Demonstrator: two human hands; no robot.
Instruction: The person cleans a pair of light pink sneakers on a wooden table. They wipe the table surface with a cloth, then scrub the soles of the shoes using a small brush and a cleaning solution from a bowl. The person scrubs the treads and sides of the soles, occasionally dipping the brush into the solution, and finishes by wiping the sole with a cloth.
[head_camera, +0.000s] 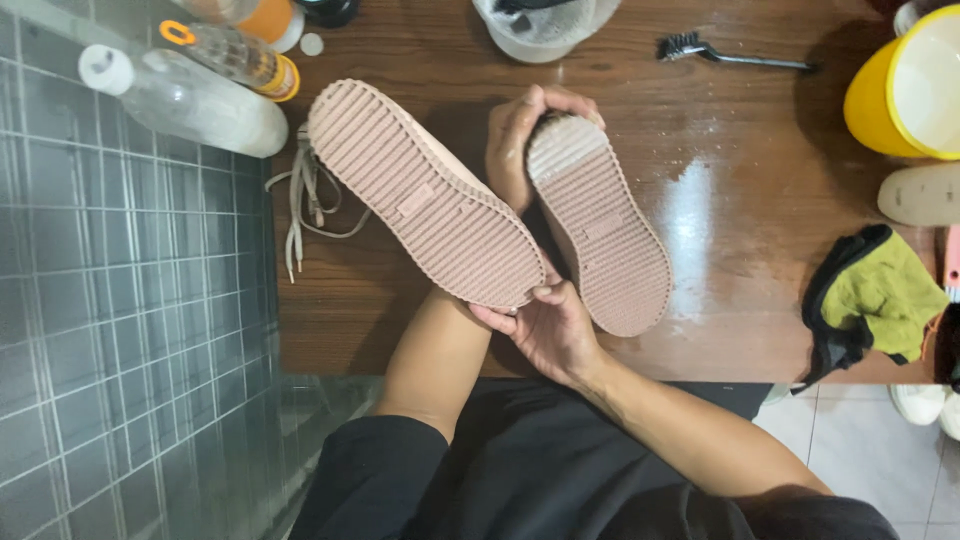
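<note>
Two pink ribbed-sole shoes, soles up, over the wet brown wooden table (760, 200). I am gripping the heel of the larger-looking left-lying pink shoe (425, 195) with my right hand (550, 330), fingers curled around its edge. My left hand (515, 140), arms crossing, is clasping the toe end of the other pink shoe (600, 225). Loose beige laces (305, 200) are lying beside them; farther right, a yellow-green cloth (880, 295) and yellow bucket (880, 95).

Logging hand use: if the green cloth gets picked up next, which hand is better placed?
Probably the right hand, holding the tilted shoe: the green cloth lies nearer it, on its side. The left hand grips the second shoe, farther off.
</note>
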